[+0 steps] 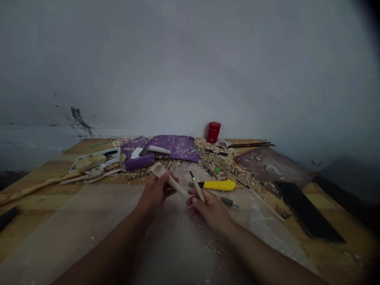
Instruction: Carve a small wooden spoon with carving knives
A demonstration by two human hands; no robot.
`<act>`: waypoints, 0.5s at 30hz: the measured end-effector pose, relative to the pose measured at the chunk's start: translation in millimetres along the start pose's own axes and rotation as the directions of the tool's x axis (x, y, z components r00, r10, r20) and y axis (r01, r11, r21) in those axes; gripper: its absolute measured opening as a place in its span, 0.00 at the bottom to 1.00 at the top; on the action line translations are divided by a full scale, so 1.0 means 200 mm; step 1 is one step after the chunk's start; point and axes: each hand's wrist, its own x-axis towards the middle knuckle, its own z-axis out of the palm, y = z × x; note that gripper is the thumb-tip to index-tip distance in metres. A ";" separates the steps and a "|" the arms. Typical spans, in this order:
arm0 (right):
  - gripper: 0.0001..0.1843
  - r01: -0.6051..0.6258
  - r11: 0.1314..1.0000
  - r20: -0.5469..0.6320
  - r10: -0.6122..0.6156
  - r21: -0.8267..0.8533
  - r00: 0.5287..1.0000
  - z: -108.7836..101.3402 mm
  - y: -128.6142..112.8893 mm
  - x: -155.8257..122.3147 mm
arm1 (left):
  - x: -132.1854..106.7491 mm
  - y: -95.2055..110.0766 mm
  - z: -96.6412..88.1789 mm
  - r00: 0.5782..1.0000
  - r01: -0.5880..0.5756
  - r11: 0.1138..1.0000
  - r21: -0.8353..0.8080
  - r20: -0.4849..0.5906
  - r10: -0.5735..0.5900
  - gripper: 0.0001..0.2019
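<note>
A pale wooden spoon slants across the middle of the view, its bowl up and to the left. My left hand is closed around it just below the bowl. In my right hand is a slim carving tool with a light wooden handle and a dark metal tip, pointing up and away from me. The tip is apart from the spoon. Right behind that hand lies a yellow utility knife, with a dark grey pointed bit nearer to me.
Wood shavings cover the table's back part, around purple sheets. A red canister stands against the wall. At left are a white tray and a long stick; at right, a dark flat slab. Clear plastic sheeting covers the front.
</note>
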 end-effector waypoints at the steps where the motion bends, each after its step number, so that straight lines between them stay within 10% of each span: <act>1: 0.13 -0.022 1.000 0.012 0.022 -0.007 1.000 -0.01 0.01 0.01 | 0.03 0.02 -0.02 0.997 -0.026 1.000 -0.016 -0.067 0.024 0.07; 8: 0.14 -0.085 0.994 0.059 0.089 -0.071 0.994 -0.04 0.04 0.03 | 0.18 0.27 -0.18 0.936 -0.130 0.987 0.091 -0.317 0.152 0.09; 15: 0.15 -0.076 0.992 0.107 0.086 -0.099 0.990 -0.05 0.00 0.02 | -0.01 0.22 -0.28 0.978 0.160 0.922 0.353 -0.184 -0.099 0.09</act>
